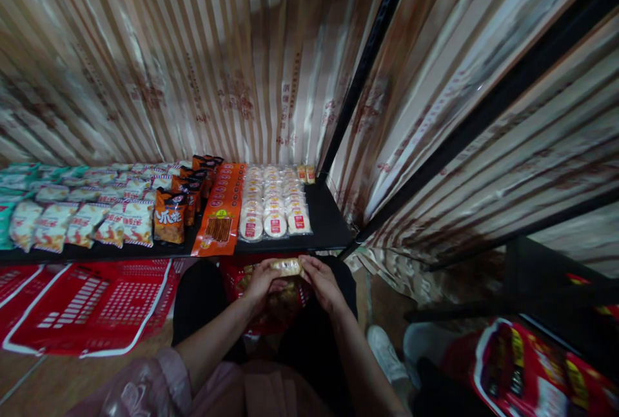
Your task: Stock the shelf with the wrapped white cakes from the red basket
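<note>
Between my knees, my left hand [261, 285] and my right hand [322, 281] hold a small pale-yellow snack packet [287, 267] by its two ends, fingers closed on it. Its print is too blurred to read. Below the hands is a red basket [232, 269] with more yellowish packets in it, partly hidden by my hands and legs. Just beyond, on the black shelf [326, 214], lie rows of clear packs of round white crackers [275, 223]. Two small yellow packets [305, 174] lie in the shelf's back right corner.
Left of the crackers are a flat orange snack bag [217, 211], orange-brown bags [169, 217] and rows of white bags [87, 220]. A red basket [106, 301] with a white handle stands at left. Black posts [367, 62] rise at right. Red packages [536, 365] and another person's shoe [387, 349] are lower right.
</note>
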### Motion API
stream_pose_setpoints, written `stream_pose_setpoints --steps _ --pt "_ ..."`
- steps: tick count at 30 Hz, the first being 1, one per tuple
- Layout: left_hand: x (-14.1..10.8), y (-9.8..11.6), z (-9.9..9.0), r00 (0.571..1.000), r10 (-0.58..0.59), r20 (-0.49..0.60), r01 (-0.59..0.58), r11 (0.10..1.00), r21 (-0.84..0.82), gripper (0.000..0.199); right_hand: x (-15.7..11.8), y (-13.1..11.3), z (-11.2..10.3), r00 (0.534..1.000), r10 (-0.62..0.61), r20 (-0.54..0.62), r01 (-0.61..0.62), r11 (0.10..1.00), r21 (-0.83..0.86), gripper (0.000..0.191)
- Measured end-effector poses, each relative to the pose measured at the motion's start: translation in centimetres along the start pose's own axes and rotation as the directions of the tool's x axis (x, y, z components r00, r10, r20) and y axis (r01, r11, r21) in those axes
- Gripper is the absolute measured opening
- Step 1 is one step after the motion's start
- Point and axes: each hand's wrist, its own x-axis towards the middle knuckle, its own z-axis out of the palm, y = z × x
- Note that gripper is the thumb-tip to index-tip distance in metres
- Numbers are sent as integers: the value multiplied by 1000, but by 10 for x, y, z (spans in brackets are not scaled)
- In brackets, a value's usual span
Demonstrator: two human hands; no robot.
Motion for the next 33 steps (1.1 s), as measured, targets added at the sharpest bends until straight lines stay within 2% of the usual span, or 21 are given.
stream_pose_setpoints --steps 13,18,23,27,30,33 --pt "-3 0 6 989 119 85 -115 992 -44 36 -4 -11 0 999 -17 -37 16 1000 -21 29" --pt "0 -3 8 968 235 94 -233 972 -30 35 -8 -14 1 998 46 -38 -46 999 -3 29" --pt "4 -5 9 932 353 76 -359 929 90 30 -10 -16 2 999 48 -24 -46 998 51 25" --pt "9 -10 8 880 472 50 -467 843 266 27 -10 -16 1 1000 15 16 -16 998 61 27" --pt "10 -12 9 817 574 51 -536 724 434 26 -10 -16 1 999 -14 36 12 998 68 30" --pt "8 -11 11 762 641 97 -572 595 564 26 -10 -18 2 1000 -9 15 8 998 63 33"
